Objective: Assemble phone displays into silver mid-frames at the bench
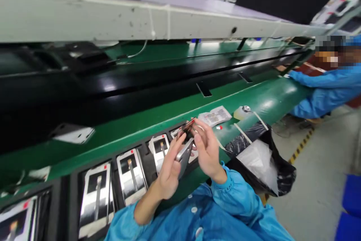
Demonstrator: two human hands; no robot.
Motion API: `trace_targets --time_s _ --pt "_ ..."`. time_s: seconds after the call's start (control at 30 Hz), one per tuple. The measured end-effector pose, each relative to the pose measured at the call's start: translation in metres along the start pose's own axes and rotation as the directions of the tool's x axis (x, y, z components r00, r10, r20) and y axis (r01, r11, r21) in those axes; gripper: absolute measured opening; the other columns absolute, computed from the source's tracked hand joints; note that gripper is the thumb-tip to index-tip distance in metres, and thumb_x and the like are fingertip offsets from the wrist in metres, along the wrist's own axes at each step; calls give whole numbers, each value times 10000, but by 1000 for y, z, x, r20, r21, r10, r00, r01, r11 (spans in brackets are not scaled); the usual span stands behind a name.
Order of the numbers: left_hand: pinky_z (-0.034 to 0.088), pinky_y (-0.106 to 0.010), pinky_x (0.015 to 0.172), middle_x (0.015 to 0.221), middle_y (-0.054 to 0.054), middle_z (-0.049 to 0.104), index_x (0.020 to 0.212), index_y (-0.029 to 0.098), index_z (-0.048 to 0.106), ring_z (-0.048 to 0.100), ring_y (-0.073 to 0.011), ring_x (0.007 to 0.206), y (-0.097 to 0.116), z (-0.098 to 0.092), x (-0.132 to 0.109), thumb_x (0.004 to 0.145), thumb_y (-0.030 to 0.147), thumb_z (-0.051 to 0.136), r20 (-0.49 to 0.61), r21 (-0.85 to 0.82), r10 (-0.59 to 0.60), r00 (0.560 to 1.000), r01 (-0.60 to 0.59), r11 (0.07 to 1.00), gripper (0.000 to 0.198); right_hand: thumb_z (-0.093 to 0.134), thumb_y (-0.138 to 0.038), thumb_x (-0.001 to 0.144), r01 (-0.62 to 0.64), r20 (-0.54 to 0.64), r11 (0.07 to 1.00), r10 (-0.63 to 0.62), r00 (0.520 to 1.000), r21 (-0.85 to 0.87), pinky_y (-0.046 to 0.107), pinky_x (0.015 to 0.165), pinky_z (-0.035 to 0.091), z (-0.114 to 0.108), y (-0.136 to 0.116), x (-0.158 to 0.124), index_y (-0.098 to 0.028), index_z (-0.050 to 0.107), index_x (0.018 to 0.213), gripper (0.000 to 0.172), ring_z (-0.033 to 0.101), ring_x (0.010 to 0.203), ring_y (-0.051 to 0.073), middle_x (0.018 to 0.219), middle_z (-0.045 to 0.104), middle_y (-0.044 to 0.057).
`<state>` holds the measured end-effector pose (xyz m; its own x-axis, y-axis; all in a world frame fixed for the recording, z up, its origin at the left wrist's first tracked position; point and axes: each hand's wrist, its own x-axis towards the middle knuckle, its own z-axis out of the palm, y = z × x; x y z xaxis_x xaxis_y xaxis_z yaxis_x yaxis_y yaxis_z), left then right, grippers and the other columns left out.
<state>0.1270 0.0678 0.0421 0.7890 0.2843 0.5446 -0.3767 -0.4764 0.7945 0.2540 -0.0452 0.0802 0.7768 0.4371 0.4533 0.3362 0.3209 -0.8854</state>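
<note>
My left hand (169, 171) is closed round a grey phone housing (184, 157), which is tilted, its rounded silver corner facing up. Close to it, my right hand (208, 150) has its fingers curled at a thin dark glossy phone screen (186, 129) with a small red mark at its top corner. The left fingertips also reach this screen, and the fingers partly hide it. Under and left of my hands, a black foam tray (113, 177) holds several screen panels (132, 175) with white edges, ribbon cables and red stickers.
Beyond the green bench edge runs a black conveyor belt (158, 87) carrying dark phones (204, 89) and a white panel (75, 134). Papers (216, 116), a small bottle (241, 112) and a black bag (284, 173) of clear plastic lie right. A beam (197, 19) crosses above; a co-worker (332, 87) sits far right.
</note>
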Motion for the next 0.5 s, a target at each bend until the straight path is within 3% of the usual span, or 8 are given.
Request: trace_targets --time_s 0.13,0.23,0.3,0.37,0.5 --pt "495 -618 1381 1924 -153 356 1883 353 291 401 -430 1764 -1 7 -4 1194 691 340 -2 -87 80 997 -80 993 769 774 -520 1110 -17 -78 995 25 997 99 522 1204 665 12 -6 -4 -274 743 1385 370 788 1370 296 1474 786 141" --pt "418 -583 1436 1925 -164 345 1881 323 288 393 -386 1775 -7 13 6 1214 631 371 -9 -43 204 979 -204 978 740 788 -526 1103 -39 -131 991 56 990 132 516 1154 681 16 -6 0 -264 739 1228 295 823 1269 282 1325 811 112" --pt "430 -562 1432 1928 -175 332 1873 295 304 405 -372 1770 -11 14 7 1218 614 379 14 -15 260 966 -259 966 732 791 -526 1102 -47 -162 985 74 984 164 488 1091 698 16 -6 3 -269 709 1164 277 838 1162 258 1210 810 79" --pt "456 -556 1417 1940 -190 293 1873 274 293 418 -376 1763 -14 14 5 1215 618 387 55 9 276 960 -277 961 749 780 -544 1107 -44 -188 985 76 979 169 465 1042 704 16 -5 4 -279 676 1160 290 836 1093 240 1146 806 59" --pt "474 -521 1407 1961 -199 220 1894 267 221 398 -372 1773 -11 8 5 1220 588 412 123 69 257 959 -266 961 771 777 -612 1092 -67 -190 981 102 977 183 481 1102 676 14 -2 4 -282 651 1183 364 830 1144 247 1198 816 72"
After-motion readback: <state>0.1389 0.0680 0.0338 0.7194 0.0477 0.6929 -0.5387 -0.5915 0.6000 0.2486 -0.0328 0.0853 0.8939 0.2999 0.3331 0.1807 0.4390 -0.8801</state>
